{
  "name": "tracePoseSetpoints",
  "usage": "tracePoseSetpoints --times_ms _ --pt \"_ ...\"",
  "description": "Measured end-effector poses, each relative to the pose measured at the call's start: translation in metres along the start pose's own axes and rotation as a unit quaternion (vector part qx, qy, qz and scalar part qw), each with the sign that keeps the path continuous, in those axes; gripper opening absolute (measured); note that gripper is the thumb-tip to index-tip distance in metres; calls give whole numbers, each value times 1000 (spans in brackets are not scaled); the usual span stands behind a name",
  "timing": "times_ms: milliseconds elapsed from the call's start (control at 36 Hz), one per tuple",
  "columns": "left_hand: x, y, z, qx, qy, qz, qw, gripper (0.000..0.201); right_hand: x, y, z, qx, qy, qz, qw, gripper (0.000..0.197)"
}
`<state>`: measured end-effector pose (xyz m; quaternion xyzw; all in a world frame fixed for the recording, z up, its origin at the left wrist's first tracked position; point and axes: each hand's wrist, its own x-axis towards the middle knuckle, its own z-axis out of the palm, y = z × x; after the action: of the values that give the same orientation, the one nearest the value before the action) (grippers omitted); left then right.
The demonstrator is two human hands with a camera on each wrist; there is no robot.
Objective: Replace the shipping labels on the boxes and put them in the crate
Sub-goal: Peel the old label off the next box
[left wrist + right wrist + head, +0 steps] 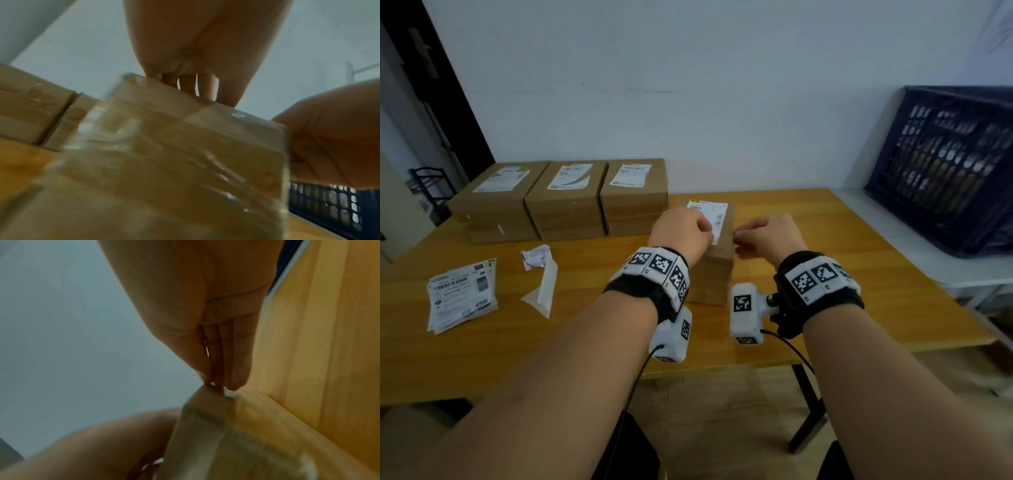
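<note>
A small cardboard box [717, 270] stands at the middle of the wooden table [859, 274], with a white shipping label [710, 212] on its top. My left hand [703, 233] is curled over the box's near top edge and pinches the label's near edge. My right hand [739, 238] is curled beside it, fingertips pinched at the label's near right corner. In the right wrist view the fingertips [236, 382] meet a small white bit at the box [236, 443] edge. The left wrist view shows my fingers [203, 87] on top of the box [174, 162].
Three larger labelled boxes [566, 198] line the table's back left. A stack of labels [462, 294], a crumpled label [536, 257] and a strip of backing paper [544, 287] lie at the left. A dark blue crate [945, 168] stands on a white surface to the right.
</note>
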<state>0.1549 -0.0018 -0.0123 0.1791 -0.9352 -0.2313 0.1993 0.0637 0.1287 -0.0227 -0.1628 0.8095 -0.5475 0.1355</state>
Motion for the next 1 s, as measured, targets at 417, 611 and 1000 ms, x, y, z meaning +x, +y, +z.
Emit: tracePoseSetpoints --times_ms 417,611,1000 --pt "12 -2 -15 -29 -122 -45 991 32 3 13 17 -7 2 12 1000 26" --pt "10 -2 -12 -129 -151 -66 978 37 2 11 15 -7 -7 19 1000 24" --pt "13 -4 -11 -197 -150 -109 963 32 -2 1 14 -12 0 0 1000 15"
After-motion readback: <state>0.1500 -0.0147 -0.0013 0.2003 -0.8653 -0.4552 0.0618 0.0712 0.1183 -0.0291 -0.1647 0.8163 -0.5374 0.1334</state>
